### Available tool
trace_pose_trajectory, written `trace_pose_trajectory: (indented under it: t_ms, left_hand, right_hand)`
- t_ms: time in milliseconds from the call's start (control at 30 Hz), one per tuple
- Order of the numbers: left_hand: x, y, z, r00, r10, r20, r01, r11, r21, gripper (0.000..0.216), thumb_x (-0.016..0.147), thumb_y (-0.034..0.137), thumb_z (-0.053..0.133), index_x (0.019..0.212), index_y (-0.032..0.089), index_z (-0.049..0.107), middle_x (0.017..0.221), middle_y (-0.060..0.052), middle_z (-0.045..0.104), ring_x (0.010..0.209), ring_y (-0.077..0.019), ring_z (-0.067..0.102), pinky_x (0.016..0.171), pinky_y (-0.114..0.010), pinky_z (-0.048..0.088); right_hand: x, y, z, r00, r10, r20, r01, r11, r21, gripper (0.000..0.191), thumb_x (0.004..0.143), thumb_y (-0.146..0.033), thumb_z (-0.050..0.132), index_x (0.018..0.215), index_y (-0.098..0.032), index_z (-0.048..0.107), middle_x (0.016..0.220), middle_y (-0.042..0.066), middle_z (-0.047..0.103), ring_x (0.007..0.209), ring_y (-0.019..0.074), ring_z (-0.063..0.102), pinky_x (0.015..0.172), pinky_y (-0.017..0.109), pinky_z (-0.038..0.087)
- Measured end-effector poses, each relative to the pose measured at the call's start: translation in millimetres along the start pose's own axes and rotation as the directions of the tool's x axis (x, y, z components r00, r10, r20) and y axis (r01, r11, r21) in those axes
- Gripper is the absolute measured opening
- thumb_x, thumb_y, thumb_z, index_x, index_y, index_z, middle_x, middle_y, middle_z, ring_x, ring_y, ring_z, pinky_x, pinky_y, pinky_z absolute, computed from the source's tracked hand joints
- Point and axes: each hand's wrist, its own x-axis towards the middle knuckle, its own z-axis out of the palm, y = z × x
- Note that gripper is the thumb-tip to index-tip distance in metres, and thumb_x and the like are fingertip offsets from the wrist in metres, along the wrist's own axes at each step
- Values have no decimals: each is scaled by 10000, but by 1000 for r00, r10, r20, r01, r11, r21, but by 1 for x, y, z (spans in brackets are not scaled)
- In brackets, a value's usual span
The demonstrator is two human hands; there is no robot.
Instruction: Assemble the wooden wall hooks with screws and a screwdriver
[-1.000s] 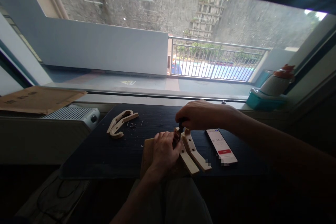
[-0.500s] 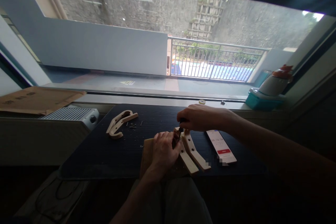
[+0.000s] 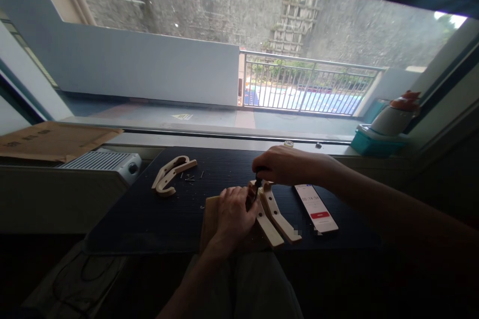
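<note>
My left hand (image 3: 234, 214) lies closed over a flat wooden board (image 3: 210, 219) near the front edge of the dark table (image 3: 157, 214), pressing on pale wooden hook pieces (image 3: 275, 217) that stick out to its right. My right hand (image 3: 284, 164) is curled above them, gripping a small dark-handled tool (image 3: 257, 187) whose tip points down between the two hands. The spot where the tip touches is hidden by my fingers.
Two more curved wooden hooks (image 3: 172, 173) lie at the table's left with several small screws (image 3: 190, 178) beside them. A phone (image 3: 316, 208) showing a timer lies right of my hands. A teal-based object (image 3: 381, 132) stands on the sill at right; cardboard (image 3: 52, 139) and a radiator (image 3: 103, 162) sit at left.
My right hand has shifted slightly over the tool, lowering a little then settling; the phone timer has advanced. My left hand stays put.
</note>
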Motion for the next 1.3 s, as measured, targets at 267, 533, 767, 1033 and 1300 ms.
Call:
trace_pose_trajectory:
  t_ms: [267,533,767,1033,1300]
  left_hand:
    - [0,0,0,1000,-7,1,7,1000,-8,118,821,313,522,839,207,570,802,-22,603,851,-217,532,875,-379,357]
    - [0,2,-2,1000,-13,27,13,1000,-11,200,759,353,577,887,200,572,821,-29,594,878,-235,518,903,-400,346]
    - [0,3,-4,999,-20,40,20,1000,-20,202,751,350,584,886,200,568,831,-25,598,889,-233,517,919,-406,341]
    - [0,4,-5,999,-31,43,32,999,-26,203,749,344,590,892,201,572,846,-30,608,905,-237,523,912,-410,353]
    - [1,4,-5,999,-26,39,27,1000,-14,208,746,348,595,891,200,580,837,-32,606,895,-239,524,897,-402,358]
  right_hand:
    - [-3,-2,-8,1000,-15,11,16,999,-39,213,820,-205,535,995,-217,656,839,1,660,663,91,523,552,222,317]
    - [-3,-3,-2,999,-18,32,20,999,-48,164,835,-180,495,878,-157,652,724,4,627,586,79,480,523,227,303]
    - [1,2,0,998,53,27,-52,998,-31,195,853,-270,496,901,-159,649,735,9,635,585,84,487,528,232,308]
    - [-2,-4,-5,998,-7,63,11,998,-64,171,820,-186,526,933,-198,653,799,8,648,654,100,510,552,235,299]
    - [-3,-4,-4,997,40,61,-36,998,-59,166,837,-204,493,893,-168,645,740,6,625,595,88,480,530,234,301]
